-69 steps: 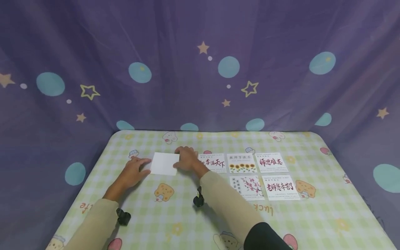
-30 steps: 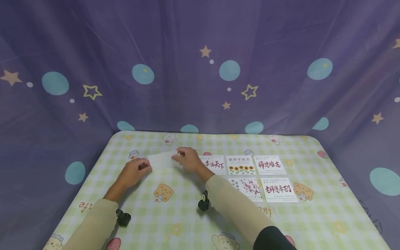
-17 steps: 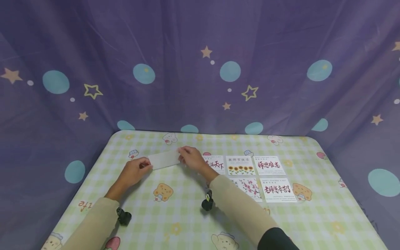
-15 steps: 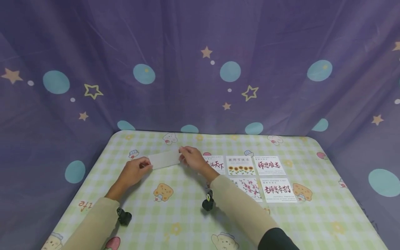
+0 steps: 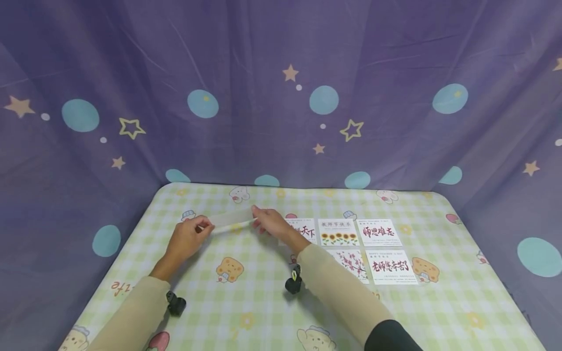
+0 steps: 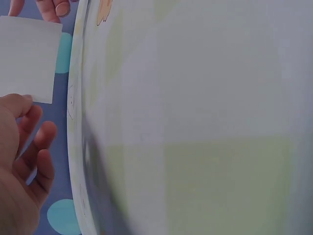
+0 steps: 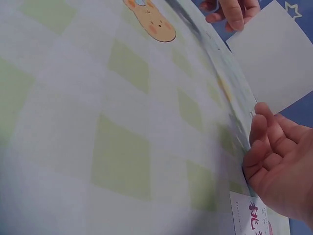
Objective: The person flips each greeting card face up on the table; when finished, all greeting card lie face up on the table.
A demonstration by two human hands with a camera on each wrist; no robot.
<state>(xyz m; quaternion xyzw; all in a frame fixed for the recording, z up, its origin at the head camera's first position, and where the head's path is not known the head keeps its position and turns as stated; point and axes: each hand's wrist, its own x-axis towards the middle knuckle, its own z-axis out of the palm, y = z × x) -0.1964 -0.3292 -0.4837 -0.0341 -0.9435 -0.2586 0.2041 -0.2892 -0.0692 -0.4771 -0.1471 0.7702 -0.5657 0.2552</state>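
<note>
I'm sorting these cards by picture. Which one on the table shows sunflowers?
The sunflower card, middle of the back row: a band of yellow sunflowers runs along its lower edge. The card to its right carries only red lettering, and the front-row blossom card shows pink flowers.

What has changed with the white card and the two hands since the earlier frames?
The blank white card lay flat on the table with a hand at each side. It has since been lifted and tilted towards edge-on, the left hand pinching its left end and the right hand its right end. The five printed cards stayed in place.
</note>
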